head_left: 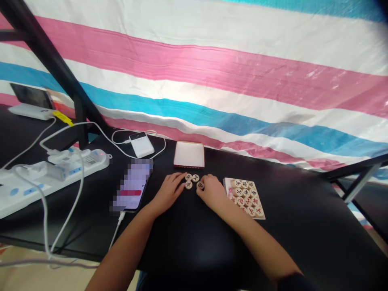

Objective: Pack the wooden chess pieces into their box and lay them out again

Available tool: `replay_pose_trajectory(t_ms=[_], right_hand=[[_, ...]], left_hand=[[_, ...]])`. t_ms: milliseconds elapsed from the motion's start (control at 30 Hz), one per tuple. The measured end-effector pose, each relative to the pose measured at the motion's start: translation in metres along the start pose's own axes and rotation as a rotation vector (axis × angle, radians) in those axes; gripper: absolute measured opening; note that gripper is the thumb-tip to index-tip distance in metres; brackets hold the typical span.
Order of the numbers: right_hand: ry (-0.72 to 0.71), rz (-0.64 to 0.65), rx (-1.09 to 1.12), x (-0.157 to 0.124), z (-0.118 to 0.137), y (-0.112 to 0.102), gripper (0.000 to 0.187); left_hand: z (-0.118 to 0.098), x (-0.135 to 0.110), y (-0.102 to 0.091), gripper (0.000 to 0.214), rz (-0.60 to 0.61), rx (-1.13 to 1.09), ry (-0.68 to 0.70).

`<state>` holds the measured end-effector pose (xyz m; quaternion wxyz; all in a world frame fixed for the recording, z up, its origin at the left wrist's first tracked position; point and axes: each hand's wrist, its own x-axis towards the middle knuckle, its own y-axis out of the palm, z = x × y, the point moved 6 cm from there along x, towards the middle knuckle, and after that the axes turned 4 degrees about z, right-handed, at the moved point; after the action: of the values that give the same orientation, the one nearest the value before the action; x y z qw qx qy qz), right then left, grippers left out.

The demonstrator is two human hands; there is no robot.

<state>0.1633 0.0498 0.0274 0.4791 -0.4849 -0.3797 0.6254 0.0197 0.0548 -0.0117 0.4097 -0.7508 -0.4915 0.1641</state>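
Head view: left hand (169, 193) and right hand (212, 192) lie loosely curved, fingertips touching round wooden xiangqi pieces (192, 178) (smooth, inked characters)

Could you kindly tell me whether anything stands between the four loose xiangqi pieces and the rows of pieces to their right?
Yes: the right hand lies between the loose pieces and the rows, its fingers on the rightmost piece.

Four round wooden xiangqi pieces (192, 180) lie flat in a tight cluster, pale faces up, with dark carved characters showing and their edges almost touching. The left hand (169, 192) rests just beside the cluster, its fingertips against the upper-left piece (188, 177), while the right hand (212, 192) curls over the rightmost piece (200, 185), partly covering it
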Motion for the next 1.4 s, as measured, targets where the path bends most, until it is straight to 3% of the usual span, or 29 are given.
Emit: replay_pose_trajectory(t_ms=[133, 300, 433, 533, 633, 767, 1000, 1400], right_hand=[[-0.029, -0.070, 0.078, -0.005, -0.011, 0.007, 0.027], [-0.075, -0.092, 0.202, -0.007, -0.011, 0.017, 0.013], [-0.104, -0.144, 0.343, -0.008, -0.015, 0.008, 0.018], [-0.014, -0.256, 0.373, -0.011, -0.047, -0.013, 0.018], [0.164, -0.387, 0.207, -0.019, -0.092, -0.032, 0.015], [0.269, -0.308, 0.033, -0.022, -0.122, -0.028, 0.020], [0.323, -0.321, -0.082, -0.029, -0.118, -0.024, 0.020], [0.187, -0.356, -0.063, -0.031, -0.114, -0.023, 0.018]], left_hand=[[0.000, 0.000, 0.000, 0.038, 0.009, 0.002, -0.012], [0.000, 0.000, 0.000, 0.040, 0.002, -0.009, -0.021], [0.002, -0.001, 0.001, 0.041, -0.007, -0.002, -0.026], [0.003, 0.000, 0.001, 0.040, -0.017, 0.006, -0.028], [0.004, 0.000, 0.002, 0.040, -0.018, 0.019, -0.024], [0.006, 0.000, 0.004, 0.041, -0.029, 0.034, -0.013], [0.005, 0.000, 0.004, 0.040, -0.027, 0.022, -0.015], [0.002, 0.000, 0.001, 0.039, -0.047, -0.008, -0.008]])
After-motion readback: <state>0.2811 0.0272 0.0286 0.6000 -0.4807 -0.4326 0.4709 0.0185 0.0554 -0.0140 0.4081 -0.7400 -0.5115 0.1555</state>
